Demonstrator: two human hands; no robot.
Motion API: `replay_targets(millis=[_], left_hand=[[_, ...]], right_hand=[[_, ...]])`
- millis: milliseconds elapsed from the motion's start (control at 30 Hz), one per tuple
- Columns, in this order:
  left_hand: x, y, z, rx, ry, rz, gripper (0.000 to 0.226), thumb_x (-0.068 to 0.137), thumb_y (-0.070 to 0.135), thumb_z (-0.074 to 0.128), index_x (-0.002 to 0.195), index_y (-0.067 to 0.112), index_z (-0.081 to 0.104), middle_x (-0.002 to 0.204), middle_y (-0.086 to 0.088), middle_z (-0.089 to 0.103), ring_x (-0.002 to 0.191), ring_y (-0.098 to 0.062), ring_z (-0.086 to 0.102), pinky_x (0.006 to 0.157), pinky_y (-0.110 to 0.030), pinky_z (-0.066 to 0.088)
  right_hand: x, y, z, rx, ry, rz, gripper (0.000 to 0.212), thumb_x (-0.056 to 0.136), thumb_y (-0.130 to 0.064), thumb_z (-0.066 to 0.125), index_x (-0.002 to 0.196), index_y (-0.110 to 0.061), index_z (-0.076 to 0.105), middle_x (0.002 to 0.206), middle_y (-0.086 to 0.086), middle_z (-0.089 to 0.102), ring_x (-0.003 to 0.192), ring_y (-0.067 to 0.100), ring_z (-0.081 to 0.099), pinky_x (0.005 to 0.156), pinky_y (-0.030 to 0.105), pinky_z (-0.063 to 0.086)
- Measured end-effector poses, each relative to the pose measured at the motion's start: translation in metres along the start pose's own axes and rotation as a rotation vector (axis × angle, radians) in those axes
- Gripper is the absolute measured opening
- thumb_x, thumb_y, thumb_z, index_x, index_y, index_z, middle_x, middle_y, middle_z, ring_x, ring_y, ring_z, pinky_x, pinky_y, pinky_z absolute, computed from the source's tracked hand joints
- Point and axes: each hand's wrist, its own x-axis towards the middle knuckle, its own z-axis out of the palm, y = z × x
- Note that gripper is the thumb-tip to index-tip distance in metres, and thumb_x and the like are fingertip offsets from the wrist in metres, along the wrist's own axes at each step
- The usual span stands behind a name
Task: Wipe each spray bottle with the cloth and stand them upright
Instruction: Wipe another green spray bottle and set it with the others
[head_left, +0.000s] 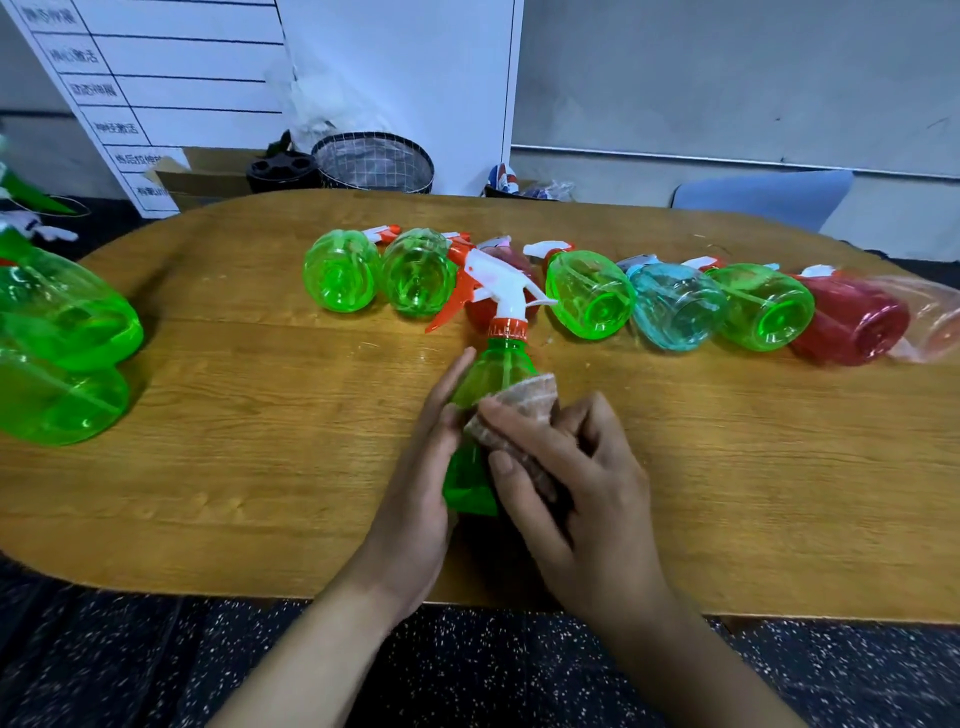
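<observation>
A green spray bottle (491, 374) with a white and orange trigger head stands between my hands over the middle of the wooden table (260, 467). My left hand (421, 483) grips its left side. My right hand (571, 478) presses a beige cloth (524, 410) against its right side, fingers curled round the cloth. Behind it, several bottles lie on their sides in a row: green (340, 270), green (418, 273), green (589, 296), blue (675, 306), green (763, 306), red (852, 325) and a pale pink one (930, 322). A red bottle (480, 306) is mostly hidden behind the trigger head.
Two more green bottles (62, 312) (57, 400) sit at the table's left end. Behind the table are a wire basket (374, 163), a cardboard box (202, 176), a white board with writing (156, 78) and a blue chair back (763, 197). Speckled dark floor lies below.
</observation>
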Motion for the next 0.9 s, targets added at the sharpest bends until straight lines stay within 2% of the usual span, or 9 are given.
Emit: replay_targets(millis=[100,200,300,400,500,567,633,767,900], left_hand=[[0.000,0.003,0.002,-0.021,0.035,0.016,0.054,0.105,0.053,0.043,0.158,0.043,0.045,0.158,-0.001,0.057,0.147,-0.024,0.053,0.125,-0.054,0.035],[-0.003,0.005,0.005,-0.011,0.029,0.028,0.054,0.106,0.052,0.040,0.159,0.043,0.043,0.159,0.003,0.056,0.148,-0.020,0.053,0.125,-0.054,0.035],[-0.009,0.005,0.004,0.052,0.010,0.050,0.058,0.104,0.064,0.047,0.159,0.048,0.041,0.163,0.007,0.051,0.152,-0.020,0.047,0.127,-0.056,0.031],[-0.017,0.010,0.005,0.110,-0.001,0.061,0.095,0.080,0.080,0.072,0.161,0.043,0.037,0.157,0.011,0.058,0.148,-0.014,0.052,0.123,-0.043,0.042],[-0.026,0.013,0.008,0.143,-0.038,0.054,0.106,0.077,0.057,0.089,0.163,0.036,0.031,0.151,0.007,0.064,0.143,-0.015,0.057,0.118,-0.032,0.046],[-0.032,0.012,0.006,0.152,-0.034,0.047,0.099,0.082,0.032,0.092,0.161,0.041,0.034,0.151,0.006,0.063,0.142,-0.016,0.058,0.120,-0.041,0.046],[-0.035,0.011,0.004,0.192,-0.018,0.030,0.091,0.085,0.022,0.087,0.159,0.047,0.039,0.150,0.008,0.063,0.140,-0.016,0.060,0.120,-0.050,0.046],[-0.040,0.011,0.004,0.304,-0.035,0.032,0.088,0.085,0.035,0.085,0.160,0.046,0.041,0.158,0.014,0.055,0.145,-0.013,0.054,0.122,-0.052,0.043],[-0.039,0.005,0.005,0.382,-0.043,0.057,0.088,0.085,0.041,0.081,0.161,0.043,0.040,0.163,0.022,0.046,0.151,-0.007,0.045,0.125,-0.049,0.039]], right_hand=[[-0.006,-0.001,0.001,-0.036,-0.016,-0.070,0.036,0.101,-0.031,0.065,0.136,-0.024,0.070,0.094,0.001,0.042,0.089,0.016,0.046,0.075,0.030,0.047],[-0.013,-0.002,0.002,-0.088,0.000,-0.013,0.044,0.101,-0.039,0.063,0.143,-0.028,0.064,0.108,0.003,0.043,0.103,0.020,0.047,0.092,0.031,0.047],[-0.022,-0.007,0.006,-0.102,0.044,0.102,0.050,0.103,-0.045,0.058,0.151,-0.032,0.055,0.121,0.002,0.042,0.111,0.016,0.049,0.103,0.017,0.039],[-0.027,-0.011,0.008,-0.080,0.073,0.139,0.046,0.105,-0.041,0.054,0.151,-0.032,0.056,0.119,-0.001,0.042,0.112,0.005,0.050,0.099,0.008,0.037],[-0.026,-0.011,0.002,0.026,0.107,0.153,0.042,0.105,-0.033,0.055,0.146,-0.030,0.061,0.114,0.000,0.047,0.108,0.001,0.053,0.095,0.009,0.040],[-0.022,-0.009,-0.004,0.066,0.131,0.168,0.039,0.106,-0.031,0.055,0.144,-0.031,0.060,0.113,0.002,0.052,0.106,0.002,0.055,0.093,0.013,0.043],[-0.013,-0.006,-0.011,0.075,0.188,0.181,0.037,0.106,-0.024,0.058,0.143,-0.024,0.060,0.117,0.003,0.059,0.109,0.003,0.058,0.095,0.015,0.042],[0.007,-0.002,-0.023,0.153,0.296,0.194,0.032,0.105,-0.014,0.062,0.137,-0.013,0.062,0.127,0.006,0.065,0.121,0.015,0.061,0.104,0.026,0.043],[0.022,0.004,-0.030,0.000,0.246,0.154,0.034,0.103,-0.017,0.067,0.137,-0.018,0.068,0.117,0.004,0.060,0.107,0.004,0.059,0.097,0.015,0.043]])
